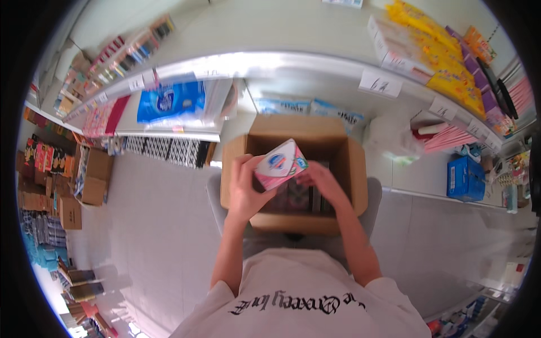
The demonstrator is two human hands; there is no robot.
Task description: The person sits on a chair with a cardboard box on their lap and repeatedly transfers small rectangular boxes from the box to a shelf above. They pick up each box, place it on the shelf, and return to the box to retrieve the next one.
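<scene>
A small pink and white packaged box [280, 164] with a blue emblem is tilted in my left hand [245, 190], thumb below it and fingers along its left side. Close against its right end are the bent fingers of my right hand [323, 181]. Blur hides whether those fingers grip the package. Both hands are above an open cardboard carton [296, 124] with its flaps folded outward. Inside the carton, dark, partly hidden packages [291, 196] lie at the near side. The carton rests on a grey seat [375, 198], seen at both sides.
A white shelf with price cards [380, 83] curves across ahead. It bears yellow packs [452, 63]; a blue pack [171, 101] lies on a lower shelf at left. A blue box [465, 179] sits low at right. Stacked cartons [93, 181] stand at far left beside the floor [160, 236].
</scene>
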